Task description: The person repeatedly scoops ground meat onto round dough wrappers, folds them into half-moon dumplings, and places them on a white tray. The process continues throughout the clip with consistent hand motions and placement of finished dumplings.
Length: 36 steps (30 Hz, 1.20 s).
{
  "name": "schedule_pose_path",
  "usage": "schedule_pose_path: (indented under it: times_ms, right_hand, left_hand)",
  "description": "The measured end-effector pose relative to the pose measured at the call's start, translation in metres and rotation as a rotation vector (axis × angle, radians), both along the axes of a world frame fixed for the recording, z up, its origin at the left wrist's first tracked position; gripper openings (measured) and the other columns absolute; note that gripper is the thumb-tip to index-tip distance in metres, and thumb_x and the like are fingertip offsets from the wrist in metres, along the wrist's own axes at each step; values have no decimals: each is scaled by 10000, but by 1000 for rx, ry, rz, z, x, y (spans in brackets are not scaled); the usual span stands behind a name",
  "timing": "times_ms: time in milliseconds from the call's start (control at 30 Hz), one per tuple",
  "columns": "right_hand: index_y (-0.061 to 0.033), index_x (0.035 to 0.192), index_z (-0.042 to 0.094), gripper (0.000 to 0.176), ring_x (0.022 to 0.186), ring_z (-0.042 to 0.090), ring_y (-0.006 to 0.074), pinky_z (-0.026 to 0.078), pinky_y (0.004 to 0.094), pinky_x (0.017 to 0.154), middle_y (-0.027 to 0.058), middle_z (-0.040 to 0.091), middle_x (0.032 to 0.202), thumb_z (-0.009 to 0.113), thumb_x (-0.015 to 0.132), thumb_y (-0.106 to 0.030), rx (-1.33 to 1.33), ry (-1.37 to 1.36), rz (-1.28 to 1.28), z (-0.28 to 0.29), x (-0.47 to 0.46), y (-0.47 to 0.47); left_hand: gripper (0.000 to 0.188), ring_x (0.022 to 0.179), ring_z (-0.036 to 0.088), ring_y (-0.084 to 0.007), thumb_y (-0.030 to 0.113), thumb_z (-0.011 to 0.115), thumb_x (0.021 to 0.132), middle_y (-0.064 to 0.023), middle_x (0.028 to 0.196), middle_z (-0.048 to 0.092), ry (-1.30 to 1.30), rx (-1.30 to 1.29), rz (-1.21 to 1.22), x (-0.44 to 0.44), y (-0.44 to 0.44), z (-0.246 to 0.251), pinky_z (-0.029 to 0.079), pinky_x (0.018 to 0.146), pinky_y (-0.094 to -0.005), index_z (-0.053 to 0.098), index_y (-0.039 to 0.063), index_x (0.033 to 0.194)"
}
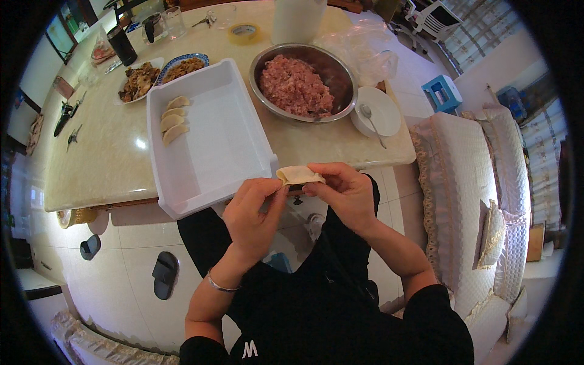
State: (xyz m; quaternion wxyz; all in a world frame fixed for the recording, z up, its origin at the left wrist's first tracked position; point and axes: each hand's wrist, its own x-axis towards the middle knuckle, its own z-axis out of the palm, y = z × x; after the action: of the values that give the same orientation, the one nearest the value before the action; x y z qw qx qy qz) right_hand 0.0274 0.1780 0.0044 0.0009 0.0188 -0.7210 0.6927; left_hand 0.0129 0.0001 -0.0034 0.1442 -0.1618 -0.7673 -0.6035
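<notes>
A folded dumpling wrapper [299, 175] is held level between my two hands, just off the table's front edge. My left hand [253, 210] pinches its left corner between thumb and forefinger. On the other end, my right hand [344, 194] grips the edge with thumb and fingers. The wrapper's left side gapes; whatever lies inside is hidden. Left of my hands is a white plastic tray [219, 132], with several shaped dumplings [173, 119] in a column along its left side. Beyond my hands, a steel bowl [344, 91] contains pink minced meat [296, 86].
A white bowl [383, 109] with a metal spoon [372, 123] stands near the table's right corner. Two dishes of cooked food [139, 80] sit behind the tray. Tape [244, 33], a plastic bag [360, 50], a black bottle [122, 44] and scissors [68, 114] lie farther out.
</notes>
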Motion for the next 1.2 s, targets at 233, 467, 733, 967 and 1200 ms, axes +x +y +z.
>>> schedule_pose_path:
  times_ms: [233, 467, 733, 967, 1200]
  right_hand:
    - [8, 1078, 616, 308, 872, 639, 154, 534, 269, 729, 112, 647, 982, 647, 779, 75, 445, 288, -57, 5, 1, 2]
    - [-65, 1046, 659, 314, 749, 650, 164, 537, 267, 647, 121, 648, 939, 701, 740, -6, 696, 580, -84, 3, 1, -2]
    - [43, 1106, 592, 296, 866, 643, 153, 544, 262, 770, 128, 650, 981, 633, 813, 44, 111, -82, 0, 13, 0, -1]
    - [46, 1118, 583, 303, 852, 646, 150, 544, 257, 777, 131, 654, 982, 625, 818, 49, 88, -87, 16, 12, 0, -5]
    - [46, 1117, 585, 304, 850, 646, 147, 543, 255, 779, 125, 651, 992, 632, 817, 46, 90, -42, 42, 12, 1, -6]
  left_hand:
    - [196, 739, 631, -131, 146, 594, 904, -90, 849, 657, -682, 530, -214, -7, -8, 11, 510, 684, -238, 623, -47, 907]
    - [175, 764, 621, -132, 123, 613, 888, -75, 835, 661, -559, 386, -212, -21, -7, 6, 517, 670, -269, 631, -40, 948]
    - [213, 719, 610, -228, 27, 691, 746, -106, 817, 627, 385, -337, -77, -19, -18, -1, 498, 615, -300, 651, 5, 955]
    - [262, 711, 603, -232, -1, 699, 704, -92, 821, 613, 445, -338, -132, -15, -22, 2, 498, 603, -312, 644, 1, 961]
    - [273, 707, 594, -233, -17, 701, 695, -88, 821, 609, 399, -274, -121, -13, -20, 3, 487, 602, -314, 648, 10, 961]
